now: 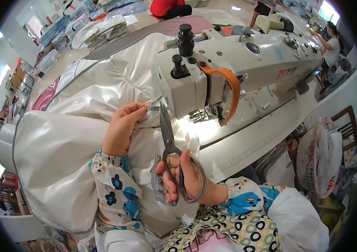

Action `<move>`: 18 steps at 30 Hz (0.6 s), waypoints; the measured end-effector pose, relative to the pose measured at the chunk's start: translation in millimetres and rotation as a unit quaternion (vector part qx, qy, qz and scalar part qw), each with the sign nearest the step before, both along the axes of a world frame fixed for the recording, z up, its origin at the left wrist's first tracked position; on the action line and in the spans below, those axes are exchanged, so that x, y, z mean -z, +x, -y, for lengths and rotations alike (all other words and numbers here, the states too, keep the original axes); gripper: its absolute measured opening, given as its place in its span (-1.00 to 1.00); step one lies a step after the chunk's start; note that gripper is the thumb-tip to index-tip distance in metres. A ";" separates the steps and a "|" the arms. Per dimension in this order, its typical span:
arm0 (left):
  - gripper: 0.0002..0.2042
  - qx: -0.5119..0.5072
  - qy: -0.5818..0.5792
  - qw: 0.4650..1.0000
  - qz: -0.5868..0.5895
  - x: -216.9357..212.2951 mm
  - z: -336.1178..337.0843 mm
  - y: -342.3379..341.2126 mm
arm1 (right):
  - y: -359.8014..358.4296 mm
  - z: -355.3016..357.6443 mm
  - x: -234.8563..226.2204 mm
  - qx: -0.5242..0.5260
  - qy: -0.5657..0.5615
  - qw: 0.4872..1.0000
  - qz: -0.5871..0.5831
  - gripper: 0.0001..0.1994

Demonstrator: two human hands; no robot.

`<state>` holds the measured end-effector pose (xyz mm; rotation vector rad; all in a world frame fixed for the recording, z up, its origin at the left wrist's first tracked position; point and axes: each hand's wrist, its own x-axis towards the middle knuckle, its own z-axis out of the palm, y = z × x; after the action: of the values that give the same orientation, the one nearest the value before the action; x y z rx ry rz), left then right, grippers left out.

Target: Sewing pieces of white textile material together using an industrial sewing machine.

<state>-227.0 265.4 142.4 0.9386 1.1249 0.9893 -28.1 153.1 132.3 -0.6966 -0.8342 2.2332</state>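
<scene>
My right hand (192,178) grips dark metal scissors (168,137) with grey wrapping on the handles, the blades pointing away from me. My left hand (122,126) pinches the end of a thin grey strip (153,108) between thumb and forefinger. That strip reaches the scissor blades near their tips; whether it lies between them is hard to make out. Glossy white sheet material (61,155) with grey edging spreads in folds under both hands. Just right of the blades stands the head of a white sewing machine (245,50), its lamp shining on the needle area.
An orange strap (234,94) hangs from the machine head. On the right are a pink plastic basket (310,161) and a wooden chair (348,126). Folded material stacks (106,32) lie on the floor beyond. A person in red (166,7) sits far off; another person (333,48) works at the far right.
</scene>
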 end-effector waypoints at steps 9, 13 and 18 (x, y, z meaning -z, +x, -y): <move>-0.84 0.008 0.082 0.994 -0.066 14.6 -0.2 6.8 | 0.8 -2.2 10.8 -0.061 -0.023 0.997 -0.036 0.02; -0.88 -0.020 0.082 0.991 -0.101 20.1 1.0 5.9 | -2.8 -5.2 10.7 -0.063 -0.059 0.995 -0.044 0.02; -0.89 -0.035 0.090 0.990 -0.108 16.7 7.7 0.2 | -7.8 -3.2 9.2 -0.062 -0.073 0.993 -0.073 0.02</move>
<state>-226.9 257.8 125.7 1.1789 1.2714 1.0788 -35.9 156.3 123.1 -0.5531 -0.6631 2.4429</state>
